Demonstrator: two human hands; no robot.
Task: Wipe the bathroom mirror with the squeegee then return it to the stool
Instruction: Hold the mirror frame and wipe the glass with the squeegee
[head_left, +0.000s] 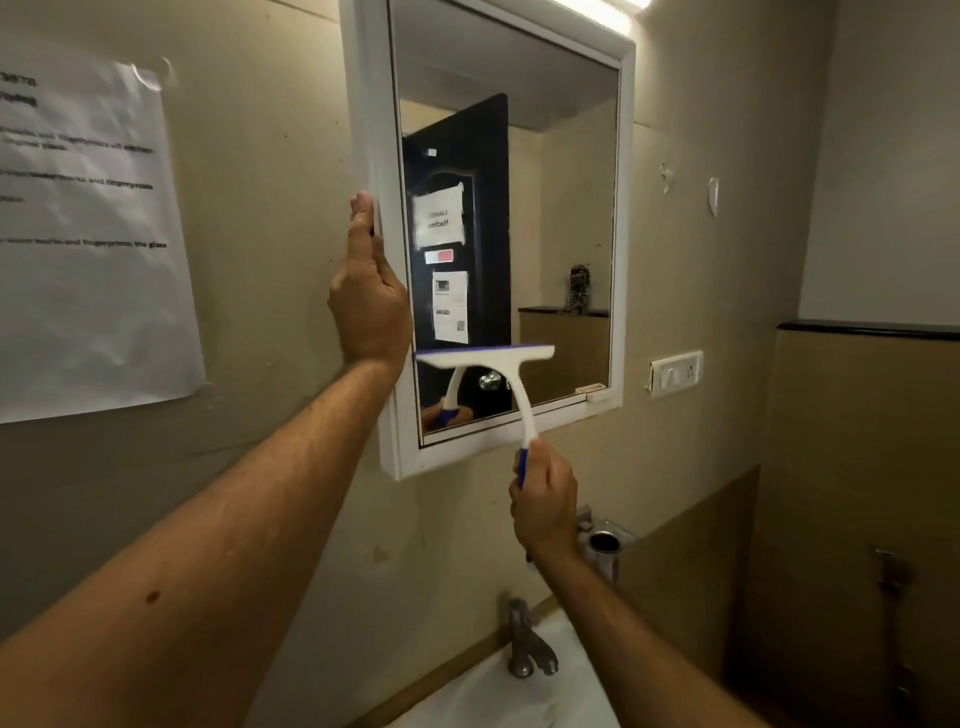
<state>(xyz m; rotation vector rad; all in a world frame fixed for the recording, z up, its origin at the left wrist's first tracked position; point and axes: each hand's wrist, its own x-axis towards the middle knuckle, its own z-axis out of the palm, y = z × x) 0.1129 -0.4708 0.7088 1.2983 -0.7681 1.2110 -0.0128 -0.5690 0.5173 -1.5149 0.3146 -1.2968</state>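
Your left hand (370, 291) hides its fingertips behind the mirror (511, 218) frame's left edge; your right hand (545, 501) covers the grip end of the squeegee (485, 358). The mirror's top corner, the wall notice (88, 234) and the sink (498, 691) are cut off by the picture's edges. The notice's print is too blurred to read.

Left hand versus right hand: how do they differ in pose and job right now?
The left hand is raised with fairly straight fingers against the mirror's white frame, steadying its left edge; the right hand sits lower, below the frame, with its fingers curled round the squeegee handle. The left hand holds no tool; the right hand presses the blade to the lower glass. Both are bare.
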